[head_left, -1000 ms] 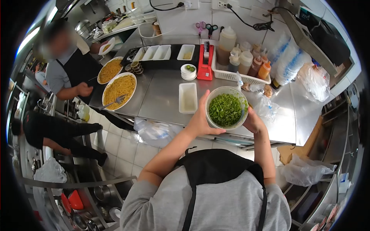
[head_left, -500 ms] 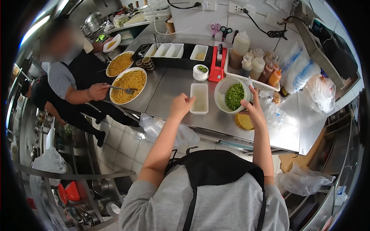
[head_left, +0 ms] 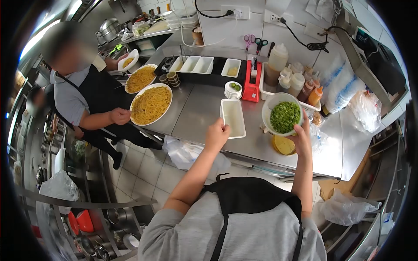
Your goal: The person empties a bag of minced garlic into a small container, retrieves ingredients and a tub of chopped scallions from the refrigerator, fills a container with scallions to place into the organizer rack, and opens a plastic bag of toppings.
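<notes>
1. On the near side of the red dispenser (head_left: pixel 252 82), toward the wearer, lies the white tray (head_left: pixel 234 119), its inside facing up. The left hand (head_left: pixel 217 134) has thumb and curled fingers closed on the tray's left rim; whether the tray's base touches the counter (head_left: pixel 191 115) is hard to tell from this angle.
2. To the right of the red dispenser, and nearer the wearer, the right hand (head_left: pixel 301 135) grasps a round bowl (head_left: pixel 268 114) by its right side, fingers around the wall – the bowl is up off the counter, with chopped greens (head_left: pixel 285 117) inside.
3. Also nearer the wearer than the red dispenser, partly under the bowl in this view, sits a round yellow tub (head_left: pixel 283 147).
4. Just left of the red dispenser stands a stack of small white dishes (head_left: pixel 232 94), with green limes (head_left: pixel 235 86) on top.
5. Just right of the red dispenser is a white basket (head_left: pixel 264 95) of squeeze bottles (head_left: pixel 297 82).
6. Well left of the red dispenser are two heaps of noodles (head_left: pixel 151 104) on white platters – beside them stands a co-worker in a black apron, one hand (head_left: pixel 119 116) near the closer platter.
</notes>
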`<state>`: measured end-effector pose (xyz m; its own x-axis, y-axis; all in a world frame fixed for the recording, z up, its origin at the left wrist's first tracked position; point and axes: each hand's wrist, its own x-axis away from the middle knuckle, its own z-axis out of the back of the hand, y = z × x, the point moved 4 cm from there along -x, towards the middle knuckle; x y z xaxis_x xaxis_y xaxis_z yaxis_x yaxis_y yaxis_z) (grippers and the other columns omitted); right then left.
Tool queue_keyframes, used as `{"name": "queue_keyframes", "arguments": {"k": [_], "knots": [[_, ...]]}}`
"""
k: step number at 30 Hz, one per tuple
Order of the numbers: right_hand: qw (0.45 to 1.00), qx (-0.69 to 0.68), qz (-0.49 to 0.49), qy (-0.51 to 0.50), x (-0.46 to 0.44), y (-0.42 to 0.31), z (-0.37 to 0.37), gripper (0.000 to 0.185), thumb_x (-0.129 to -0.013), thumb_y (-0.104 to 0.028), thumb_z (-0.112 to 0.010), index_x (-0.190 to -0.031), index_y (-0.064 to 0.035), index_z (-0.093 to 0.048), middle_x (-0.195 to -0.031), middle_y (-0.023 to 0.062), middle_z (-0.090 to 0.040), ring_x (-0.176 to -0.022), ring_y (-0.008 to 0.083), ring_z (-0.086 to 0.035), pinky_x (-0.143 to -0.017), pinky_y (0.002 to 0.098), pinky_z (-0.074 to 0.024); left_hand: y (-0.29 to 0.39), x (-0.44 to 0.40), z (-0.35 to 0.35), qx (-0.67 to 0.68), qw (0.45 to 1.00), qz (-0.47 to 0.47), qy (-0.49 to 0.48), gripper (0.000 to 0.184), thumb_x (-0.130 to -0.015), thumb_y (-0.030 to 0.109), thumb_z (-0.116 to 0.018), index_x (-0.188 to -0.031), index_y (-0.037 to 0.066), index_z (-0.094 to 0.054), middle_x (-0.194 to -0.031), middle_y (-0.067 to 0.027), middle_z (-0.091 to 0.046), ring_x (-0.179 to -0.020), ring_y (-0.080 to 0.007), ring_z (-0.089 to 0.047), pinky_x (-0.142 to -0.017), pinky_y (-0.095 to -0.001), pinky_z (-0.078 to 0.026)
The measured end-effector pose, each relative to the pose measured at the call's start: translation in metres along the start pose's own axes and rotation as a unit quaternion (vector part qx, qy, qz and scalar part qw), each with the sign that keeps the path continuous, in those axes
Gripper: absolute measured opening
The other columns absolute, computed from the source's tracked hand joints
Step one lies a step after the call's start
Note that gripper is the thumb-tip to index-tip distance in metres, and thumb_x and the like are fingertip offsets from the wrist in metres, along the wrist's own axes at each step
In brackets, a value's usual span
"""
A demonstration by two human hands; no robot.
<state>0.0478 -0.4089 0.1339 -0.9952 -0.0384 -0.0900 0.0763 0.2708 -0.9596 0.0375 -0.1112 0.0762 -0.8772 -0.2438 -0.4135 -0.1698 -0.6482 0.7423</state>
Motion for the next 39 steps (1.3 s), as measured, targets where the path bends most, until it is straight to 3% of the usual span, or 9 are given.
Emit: {"name": "queue_keyframes", "arguments": {"k": [3,6,12,16,19,26,31,36,39], "knots": [[1.000,-0.015,0.005,-0.006,0.011,-0.004,0.009,0.084,-0.077,-0.032,-0.061,-0.145,-0.0139,-0.016,-0.138,0.0151,-0.036,-0.119,0.0326,-0.049,-0.079,0.0440,-0.0555,-0.024,-0.024,0.004,0.151,0.968,0.179,-0.088,0.020,-0.080,0.013,-0.057,-0.068,0.002,-0.047,-0.053,-0.0108,-0.053,-0.042,-0.0206,-0.055,-0.041,-0.0341,-0.042],[0.999,-0.026,0.043,-0.010,0.023,-0.010,0.018,0.083,-0.077,-0.039,-0.061,-0.144,-0.0137,-0.018,-0.139,0.0156,-0.034,-0.122,0.0332,-0.046,-0.084,0.0499,-0.0523,-0.046,-0.066,0.017,0.194,0.955,0.198,-0.103,0.019,-0.082,0.013,-0.055,-0.068,0.003,-0.045,-0.055,-0.0071,-0.051,-0.041,-0.0150,-0.054,-0.037,-0.0306,-0.040],[0.997,-0.036,0.047,0.050,0.055,-0.017,0.034,0.096,-0.068,-0.043,-0.068,-0.144,-0.0119,-0.019,-0.138,0.0141,-0.035,-0.125,0.0305,-0.042,-0.092,0.0453,-0.0472,-0.094,-0.214,0.023,0.002,0.999,-0.051,0.018,0.019,-0.085,0.017,-0.055,-0.075,0.004,-0.046,-0.058,-0.0096,-0.053,-0.045,-0.0189,-0.055,-0.044,-0.0341,-0.044],[0.991,-0.020,0.080,0.106,0.082,-0.018,0.044,0.099,-0.066,-0.045,-0.071,-0.144,-0.0080,-0.020,-0.139,0.0136,-0.034,-0.127,0.0300,-0.039,-0.102,0.0429,-0.0381,-0.096,-0.268,0.011,-0.011,0.998,-0.013,-0.061,0.016,-0.084,0.017,-0.052,-0.078,0.002,-0.049,-0.061,-0.0112,-0.054,-0.045,-0.0201,-0.054,-0.047,-0.0345,-0.045],[0.986,-0.047,0.068,0.148,0.111,-0.007,0.068,0.102,-0.065,-0.044,-0.073,-0.143,-0.0051,-0.021,-0.139,0.0137,-0.033,-0.128,0.0289,-0.037,-0.105,0.0426,-0.0338,-0.070,-0.264,0.026,0.040,0.973,0.067,-0.218,0.017,-0.083,0.017,-0.051,-0.079,0.000,-0.049,-0.063,-0.0098,-0.055,-0.045,-0.0181,-0.053,-0.046,-0.0328,-0.044],[0.980,-0.033,0.100,0.167,0.157,-0.001,0.106,0.086,-0.074,-0.040,-0.066,-0.143,-0.0105,-0.023,-0.142,0.0122,-0.032,-0.130,0.0283,-0.036,-0.104,0.0453,-0.0353,-0.091,-0.157,0.064,0.137,0.919,0.187,-0.319,0.014,-0.085,0.017,-0.056,-0.085,0.003,-0.053,-0.069,-0.0058,-0.056,-0.048,-0.0136,-0.056,-0.043,-0.0284,-0.049],[0.971,-0.114,0.081,0.195,0.147,0.021,0.155,0.078,-0.079,-0.040,-0.061,-0.142,-0.0093,-0.025,-0.143,0.0134,-0.031,-0.129,0.0309,-0.036,-0.103,0.0490,-0.0355,-0.106,-0.115,0.025,0.131,0.865,0.154,-0.459,0.026,-0.085,0.021,-0.056,-0.107,0.006,-0.056,-0.086,-0.0064,-0.062,-0.068,-0.0151,-0.063,-0.049,-0.0279,-0.053],[0.962,-0.091,0.072,0.246,0.094,0.009,0.151,0.081,-0.079,-0.040,-0.061,-0.142,-0.0042,-0.024,-0.141,0.0200,-0.030,-0.127,0.0379,-0.036,-0.092,0.0578,-0.0440,-0.082,-0.116,0.000,0.017,0.891,0.147,-0.429,0.029,-0.086,0.032,-0.061,-0.093,0.004,-0.058,-0.079,-0.0105,-0.062,-0.059,-0.0172,-0.062,-0.046,-0.0302,-0.051],[0.965,-0.082,0.086,0.233,0.070,-0.001,0.138,0.081,-0.079,-0.040,-0.061,-0.142,-0.0042,-0.024,-0.141,0.0200,-0.030,-0.127,0.0379,-0.036,-0.092,0.0580,-0.0441,-0.070,-0.166,0.025,-0.084,0.960,0.075,-0.255,0.037,-0.084,0.038,-0.062,-0.094,0.002,-0.059,-0.099,-0.0163,-0.061,-0.075,-0.0279,-0.064,-0.062,-0.0393,-0.052]]}}
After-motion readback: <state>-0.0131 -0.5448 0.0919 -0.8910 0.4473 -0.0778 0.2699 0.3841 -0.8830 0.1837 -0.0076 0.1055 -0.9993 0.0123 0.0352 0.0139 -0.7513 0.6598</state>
